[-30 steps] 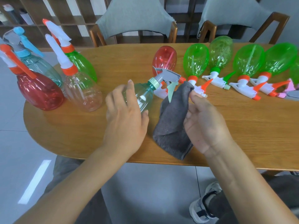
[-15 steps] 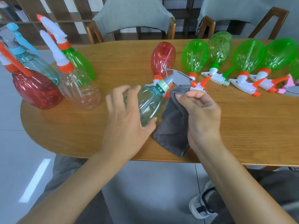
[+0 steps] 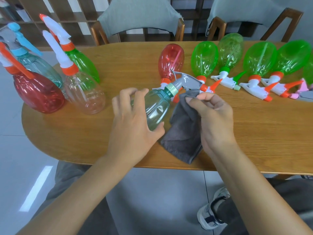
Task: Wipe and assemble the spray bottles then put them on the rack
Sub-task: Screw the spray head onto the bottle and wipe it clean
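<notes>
Here the left hand (image 3: 133,126) grips a teal bottle (image 3: 156,109) tilted over the table (image 3: 254,133); the right hand (image 3: 215,119) pinches one grey cloth (image 3: 184,133) just beside it. Four bottles stand left; five lie behind.

Table (image 3: 254,133): four upright bottles (image 3: 84,94) clustered at left end. Row of lying bottles (image 3: 205,60) along far right side, spray heads toward near edge. Held bottle (image 3: 155,109) tilted above centre, cloth (image 3: 184,133) just right of it. Two chairs (image 3: 138,16) behind table.
</notes>
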A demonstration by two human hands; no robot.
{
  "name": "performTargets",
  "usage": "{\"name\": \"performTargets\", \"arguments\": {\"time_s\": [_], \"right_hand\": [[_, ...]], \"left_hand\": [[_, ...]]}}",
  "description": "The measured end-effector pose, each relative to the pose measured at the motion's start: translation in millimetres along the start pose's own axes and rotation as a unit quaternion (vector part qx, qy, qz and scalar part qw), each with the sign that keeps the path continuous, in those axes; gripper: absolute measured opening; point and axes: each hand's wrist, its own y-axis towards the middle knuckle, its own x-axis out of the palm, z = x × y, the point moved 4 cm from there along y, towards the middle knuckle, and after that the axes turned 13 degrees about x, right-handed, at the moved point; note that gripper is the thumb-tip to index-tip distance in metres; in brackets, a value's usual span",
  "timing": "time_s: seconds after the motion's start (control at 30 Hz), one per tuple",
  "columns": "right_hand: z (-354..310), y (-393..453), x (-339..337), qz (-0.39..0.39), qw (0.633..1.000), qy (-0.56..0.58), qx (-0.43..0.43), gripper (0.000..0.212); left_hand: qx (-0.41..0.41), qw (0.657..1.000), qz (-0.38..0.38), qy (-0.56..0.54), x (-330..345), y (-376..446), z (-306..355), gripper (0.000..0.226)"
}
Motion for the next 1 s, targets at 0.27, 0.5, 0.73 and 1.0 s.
{"name": "performTargets", "arguments": {"time_s": [0.27,0.5,0.73,1.0], "right_hand": [[-9.2,1.9,-1.9,0.01,0.99,-0.139,-0.019,0.028],[-5.3,-1.4,-1.3,0.01,0.943,-0.325,-0.065,0.022],[-12.0,5.7,-17.1,0.049,0.984,-0.17,-0.015,0.017],[-27.0,20.7,-34.9,0.056,0.998,-0.007,-0.018,0.007]], "left_hand": [[-0.015,1.0,0.009,0.005,0.4,1.6,2.9,0.081],[-0.077,0.996,0.029,-0.025,1.4,7.4,-6.4,0.079],[-0.076,0.996,0.021,-0.04,0.3,11.3,-14.2,0.081],[0.004,0.998,-0.02,-0.062,-4.2,11.3,-20.2,0.082]]}}
